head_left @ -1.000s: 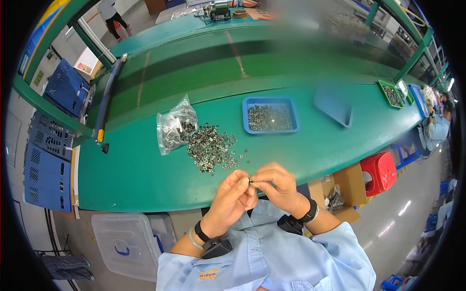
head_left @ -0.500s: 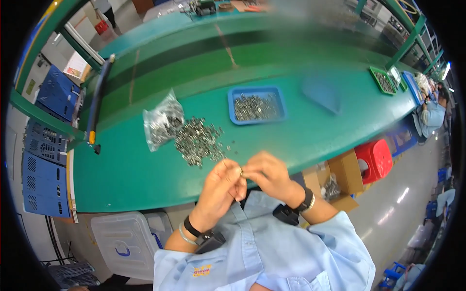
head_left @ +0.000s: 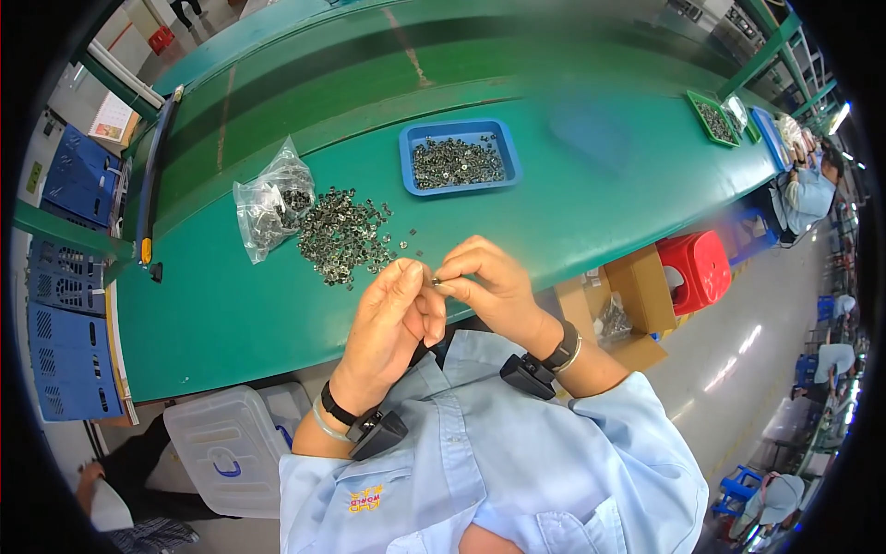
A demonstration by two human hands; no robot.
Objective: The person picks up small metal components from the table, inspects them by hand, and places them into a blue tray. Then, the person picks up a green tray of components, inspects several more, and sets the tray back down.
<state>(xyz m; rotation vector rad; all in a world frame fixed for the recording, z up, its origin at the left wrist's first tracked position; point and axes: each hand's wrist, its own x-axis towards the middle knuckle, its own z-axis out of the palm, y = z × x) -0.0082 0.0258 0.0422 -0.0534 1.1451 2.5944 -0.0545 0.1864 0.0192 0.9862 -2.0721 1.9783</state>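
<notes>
Close to the table's near edge, my left hand [head_left: 392, 309] and my right hand [head_left: 491, 288] meet in front of my chest. Between the right thumb and forefinger is a small metal part [head_left: 437, 281], too small to make out in detail. The left fingers are closed against it from the other side. Just beyond my left hand lies a loose pile of small metal parts [head_left: 341, 235]. A clear plastic bag [head_left: 268, 208] with more of them touches the pile's left side. Farther off, a blue tray [head_left: 461, 189] holds many similar parts.
The green table [head_left: 554, 222] runs along a green conveyor belt [head_left: 305, 111]. At the far right stands a green tray [head_left: 712, 120] of parts. Below the table are a cardboard box [head_left: 641, 286], a red stool [head_left: 694, 270] and a lidded clear bin [head_left: 226, 452]. Other people sit at right.
The view has shifted, so the table's things sit a little farther left and higher. My hands stay together at the small metal part. Another person's arm and leg now show at lower left.
</notes>
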